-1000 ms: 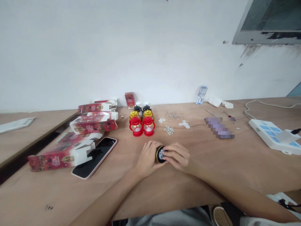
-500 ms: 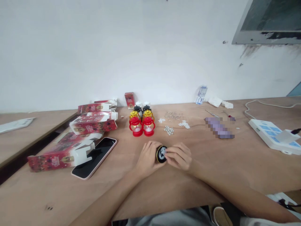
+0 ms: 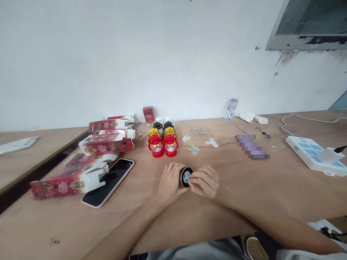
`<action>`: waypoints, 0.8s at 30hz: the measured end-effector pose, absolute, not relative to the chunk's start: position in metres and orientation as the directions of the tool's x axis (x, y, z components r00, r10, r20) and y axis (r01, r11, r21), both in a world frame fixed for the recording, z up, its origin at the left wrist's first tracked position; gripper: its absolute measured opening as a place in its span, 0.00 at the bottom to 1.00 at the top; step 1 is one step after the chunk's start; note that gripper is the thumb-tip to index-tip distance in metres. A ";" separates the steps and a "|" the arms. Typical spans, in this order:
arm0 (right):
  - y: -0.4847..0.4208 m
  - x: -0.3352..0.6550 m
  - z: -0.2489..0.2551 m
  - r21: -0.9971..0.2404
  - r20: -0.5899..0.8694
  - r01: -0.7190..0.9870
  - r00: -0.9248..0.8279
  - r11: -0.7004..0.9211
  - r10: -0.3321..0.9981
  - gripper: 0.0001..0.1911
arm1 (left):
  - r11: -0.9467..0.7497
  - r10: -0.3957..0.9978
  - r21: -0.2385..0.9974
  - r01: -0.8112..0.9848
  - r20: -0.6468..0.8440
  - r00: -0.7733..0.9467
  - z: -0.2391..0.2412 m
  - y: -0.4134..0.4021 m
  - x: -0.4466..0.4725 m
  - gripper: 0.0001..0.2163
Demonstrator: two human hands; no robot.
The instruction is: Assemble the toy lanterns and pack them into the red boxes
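Note:
My left hand (image 3: 169, 182) is wrapped round a small black toy lantern (image 3: 185, 177) with a gold rim, lying on its side just above the wooden table (image 3: 222, 213). Its grey underside faces my right hand (image 3: 204, 181), whose fingertips pinch at that base. What the fingertips hold, if anything, is too small to see. Behind my hands stand two red lanterns (image 3: 163, 145), with gold and black ones (image 3: 162, 129) behind them. A small heap of silvery button cells (image 3: 194, 149) lies right of the red lanterns.
Red and white cartons (image 3: 106, 141) lie at the left, beside a pink-edged phone (image 3: 110, 181) lying face up. Wire bits (image 3: 200, 133) and white pieces (image 3: 212, 143) lie further back. A small bottle (image 3: 230, 108) stands by the wall. A white power strip (image 3: 316, 154) sits at right.
My right fingers have shifted slightly on the lantern's base; the lantern stays in my left hand. The camera drifted a little.

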State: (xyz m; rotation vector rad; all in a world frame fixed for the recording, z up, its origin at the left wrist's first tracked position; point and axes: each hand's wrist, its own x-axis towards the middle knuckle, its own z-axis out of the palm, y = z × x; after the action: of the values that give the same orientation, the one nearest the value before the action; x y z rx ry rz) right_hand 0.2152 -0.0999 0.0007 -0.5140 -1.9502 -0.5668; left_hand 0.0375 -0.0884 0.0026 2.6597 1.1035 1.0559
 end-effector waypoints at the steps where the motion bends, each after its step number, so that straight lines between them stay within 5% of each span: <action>1: -0.100 0.215 0.000 0.156 0.905 0.580 -0.408 0.800 0.119 0.05 | -0.738 0.649 0.310 0.600 0.571 0.504 0.003 -0.089 0.038 0.13; 8: -0.107 0.212 0.005 0.059 0.900 0.581 -0.383 0.812 0.209 0.05 | -0.781 0.582 0.240 0.576 0.613 0.534 0.002 -0.088 0.035 0.14; 14: -0.112 0.209 0.004 -0.358 0.858 0.528 -0.140 0.770 0.495 0.10 | -0.794 0.566 0.245 0.556 0.631 0.530 0.001 -0.087 0.032 0.17; 18: -0.107 0.209 -0.001 -0.531 0.764 0.433 -0.127 0.728 0.632 0.15 | -0.829 0.491 0.155 0.537 0.661 0.568 0.002 -0.087 0.032 0.17; 24: -0.105 0.212 0.001 -0.464 0.790 0.366 -0.242 0.807 0.564 0.05 | -0.790 0.542 0.151 0.595 0.625 0.561 0.004 -0.088 0.034 0.13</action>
State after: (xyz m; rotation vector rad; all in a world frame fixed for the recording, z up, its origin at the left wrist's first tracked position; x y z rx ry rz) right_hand 0.2117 -0.1046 0.0005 -0.7064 -1.8614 0.2180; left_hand 0.0345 -0.0876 0.0044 2.8435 1.0375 1.0955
